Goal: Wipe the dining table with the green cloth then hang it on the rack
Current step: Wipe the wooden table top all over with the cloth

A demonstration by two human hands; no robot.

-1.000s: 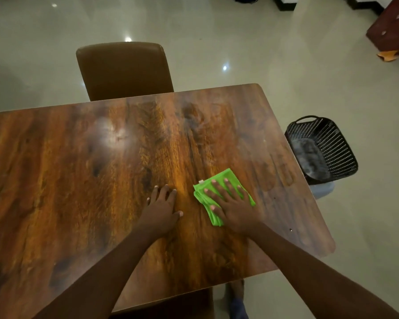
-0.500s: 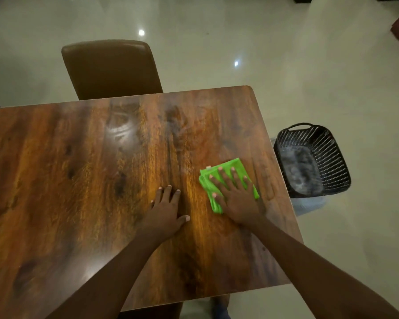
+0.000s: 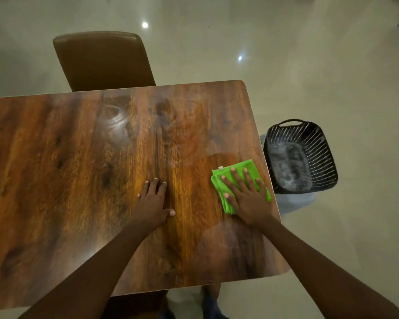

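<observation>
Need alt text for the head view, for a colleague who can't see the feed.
The right hand presses a folded green cloth flat on the wooden dining table near its right edge; the left hand rests flat on the wood left of it. A brown chair stands at the far side, and a black perforated basket sits just past the right edge.

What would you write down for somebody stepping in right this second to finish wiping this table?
Left hand: flat on the dining table, holding nothing.
Right hand: fingers spread, pressing the folded green cloth onto the table close to its right edge.
Done: wiping is under way; how much of the top is covered cannot be told.
Left: finish wiping the top, then hang the cloth on the rack, which is not in view.
</observation>
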